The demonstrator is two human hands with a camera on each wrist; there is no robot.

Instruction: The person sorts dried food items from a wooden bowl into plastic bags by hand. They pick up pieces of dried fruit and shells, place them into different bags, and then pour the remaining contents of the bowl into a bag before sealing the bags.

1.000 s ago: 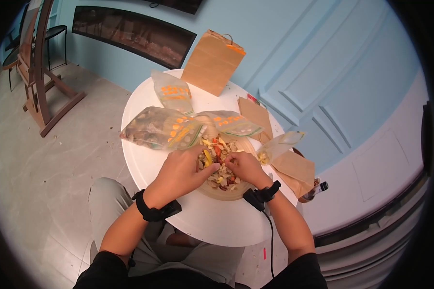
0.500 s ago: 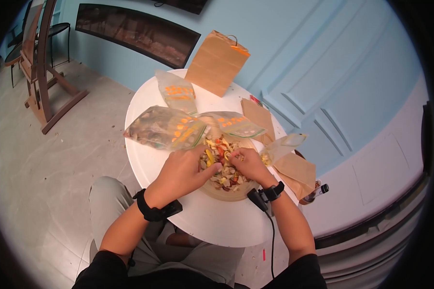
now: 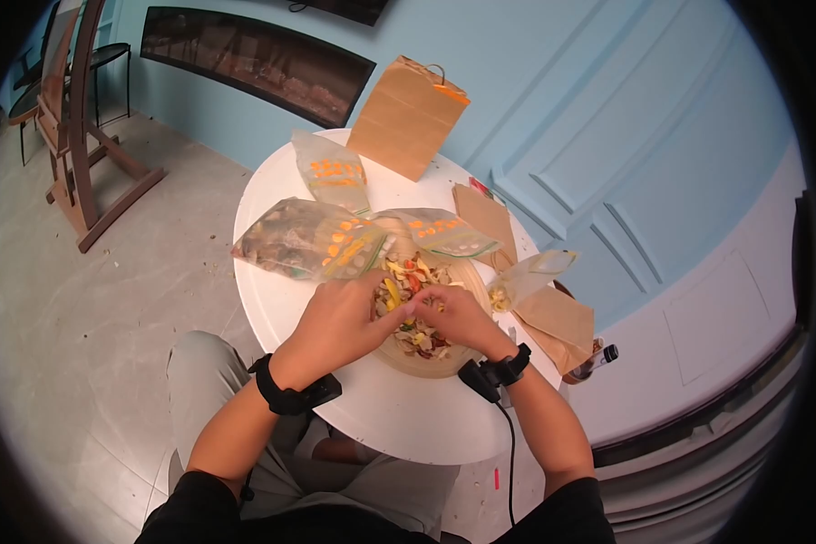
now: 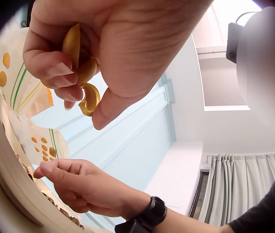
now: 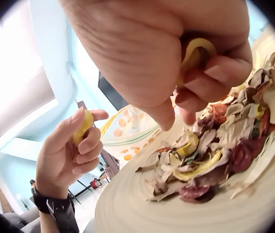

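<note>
A round white desk carries everything here. At its far edge stands a brown paper bag with a handle. Nearer lies a large, filled clear bag marked with orange spots, between a second spotted bag and a third spotted bag. The round, pale bowl sits close in front of them, with a small clear bag holding yellow bits at its right. Two brown paper packets lie along the right side of the desk.

Both hands are over the bowl, their fingertips close together. The left hand has its grip closed round several curved yellow pieces, held between thumb and fingers. The right hand has its grip curled round another yellow piece, partly hidden in the fingers. Under them, inside the bowl, lies a loose heap of dried pieces: cream, brown, dark red and orange, with more yellow strips among them.
</note>
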